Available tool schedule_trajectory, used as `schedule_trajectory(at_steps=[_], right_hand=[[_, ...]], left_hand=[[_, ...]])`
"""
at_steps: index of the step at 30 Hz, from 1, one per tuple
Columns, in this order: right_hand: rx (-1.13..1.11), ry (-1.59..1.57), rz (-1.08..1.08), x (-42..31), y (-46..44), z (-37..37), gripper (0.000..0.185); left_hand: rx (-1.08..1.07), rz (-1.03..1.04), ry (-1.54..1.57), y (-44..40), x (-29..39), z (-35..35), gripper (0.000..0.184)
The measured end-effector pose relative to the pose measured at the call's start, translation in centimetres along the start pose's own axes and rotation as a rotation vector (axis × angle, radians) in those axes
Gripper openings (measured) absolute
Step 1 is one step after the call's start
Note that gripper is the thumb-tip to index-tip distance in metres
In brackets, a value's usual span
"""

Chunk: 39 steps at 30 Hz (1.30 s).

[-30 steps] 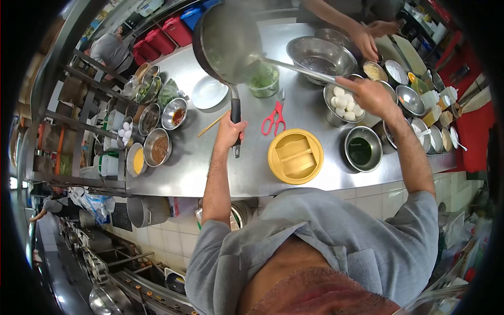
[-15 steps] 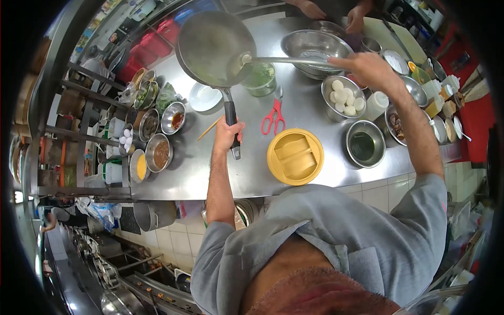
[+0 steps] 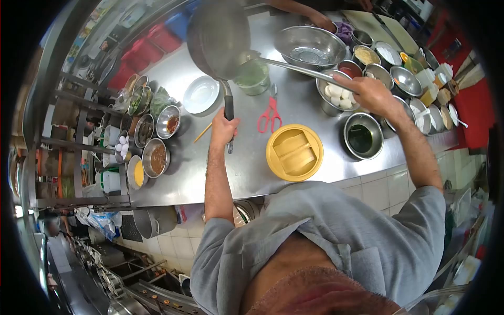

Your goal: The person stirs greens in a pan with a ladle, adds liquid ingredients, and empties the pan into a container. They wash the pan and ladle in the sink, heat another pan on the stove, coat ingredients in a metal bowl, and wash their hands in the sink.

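Note:
My left hand (image 3: 223,130) is wrapped round the black handle of a wok (image 3: 218,42), which is tilted to the right above the table. My right hand (image 3: 370,95) grips the long metal handle of a ladle (image 3: 299,69). The ladle's bowl is blurred near the wok's right rim, above a clear tub (image 3: 253,80) with green contents. To the left of the tub lies a white plate (image 3: 201,94), partly beneath the wok. Red-handled scissors (image 3: 270,116) rest in front of the tub. Under my right wrist stands a steel bowl of white round pieces (image 3: 338,97).
Nearest me on the steel table (image 3: 236,181) sits a yellow lid (image 3: 295,153). A bowl of dark green liquid (image 3: 363,136) stands at right, a large steel bowl (image 3: 310,48) behind. Several ingredient bowls (image 3: 156,158) line the left. Another person's hand (image 3: 321,22) is at the far edge.
The wok has moved away from me and tilted further to the right. My right hand has come lower and nearer with the ladle. The other person's hands have shifted.

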State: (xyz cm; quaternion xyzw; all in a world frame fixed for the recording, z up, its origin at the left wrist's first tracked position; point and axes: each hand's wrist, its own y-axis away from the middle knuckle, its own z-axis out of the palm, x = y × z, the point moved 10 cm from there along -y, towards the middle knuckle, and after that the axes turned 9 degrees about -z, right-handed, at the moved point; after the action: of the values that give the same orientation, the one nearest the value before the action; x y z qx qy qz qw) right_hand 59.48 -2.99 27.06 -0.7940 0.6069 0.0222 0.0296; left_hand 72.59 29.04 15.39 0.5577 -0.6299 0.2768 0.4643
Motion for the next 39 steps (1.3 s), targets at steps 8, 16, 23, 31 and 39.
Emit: schedule_trajectory(at_steps=[8,16,23,31,39], right_hand=[[0.123,-0.006,0.021,-1.8,1.7,-2.0,0.060],[0.122,-0.808,0.275,-9.3,0.5,-0.7,0.056],[0.374,-0.243,0.208,-9.9,10.0,-7.0,0.055],[0.516,-0.966,0.563,-11.0,36.6,-5.8,0.055],[1.128,-1.878,0.675,-11.0,58.4,-3.8,0.060]], left_hand=[[-0.147,0.052,0.342,-2.0,0.0,0.0,0.016],[-0.375,0.012,0.919,1.9,3.0,0.8,0.014],[-0.437,0.095,0.715,11.4,8.8,4.6,0.019],[-0.657,0.240,0.442,25.6,17.2,21.6,0.024],[-1.232,0.160,0.273,44.7,19.2,47.7,0.021]])
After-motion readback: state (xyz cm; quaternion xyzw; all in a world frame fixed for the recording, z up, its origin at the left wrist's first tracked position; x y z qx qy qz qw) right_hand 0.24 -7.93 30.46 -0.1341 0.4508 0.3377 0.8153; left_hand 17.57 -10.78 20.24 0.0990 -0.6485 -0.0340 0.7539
